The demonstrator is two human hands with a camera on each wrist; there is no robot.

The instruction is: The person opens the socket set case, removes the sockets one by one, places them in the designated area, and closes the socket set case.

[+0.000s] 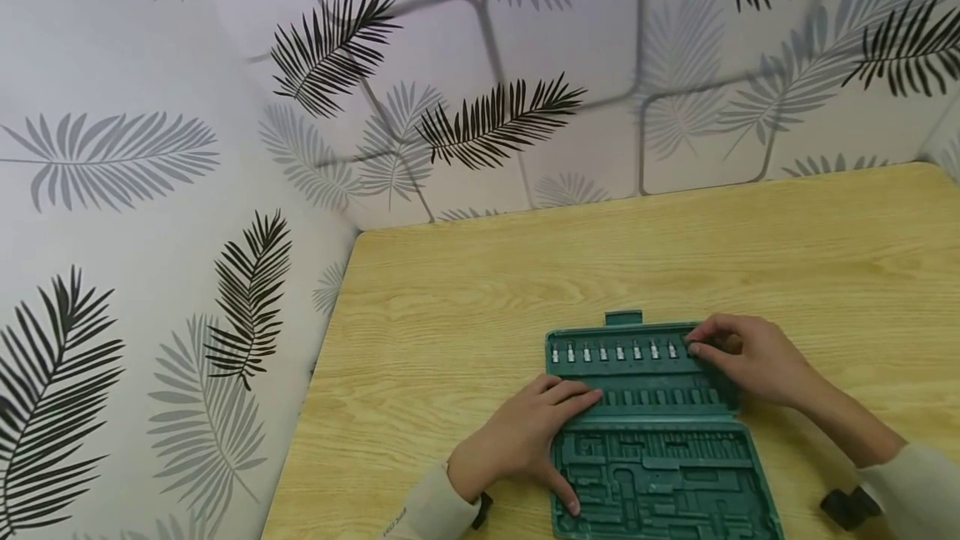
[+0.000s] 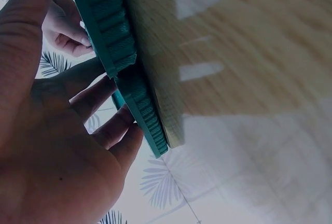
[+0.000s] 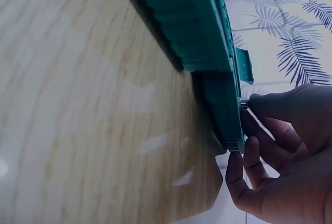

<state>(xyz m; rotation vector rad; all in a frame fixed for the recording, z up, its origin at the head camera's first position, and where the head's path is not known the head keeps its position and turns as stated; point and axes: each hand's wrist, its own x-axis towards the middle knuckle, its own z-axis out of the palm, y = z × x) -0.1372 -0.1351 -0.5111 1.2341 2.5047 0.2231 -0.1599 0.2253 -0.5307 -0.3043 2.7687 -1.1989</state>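
An unfolded green plastic tool case lies on the table, with many molded slots in both halves. Along the top row of its far half stand several small silver sockets. My right hand is at the right end of that row. Between its thumb and fingertips it pinches a small silver socket, right at the case's surface. My left hand rests on the case's left side, fingers over the far half and thumb on the near half. In the left wrist view, its fingers lie spread along the case's edge.
The wood-grain table reaches back to a wall with leaf patterns. A latch tab sticks out from the case's far edge. Dark wrist straps show at both sleeves, the right one close to the table's surface.
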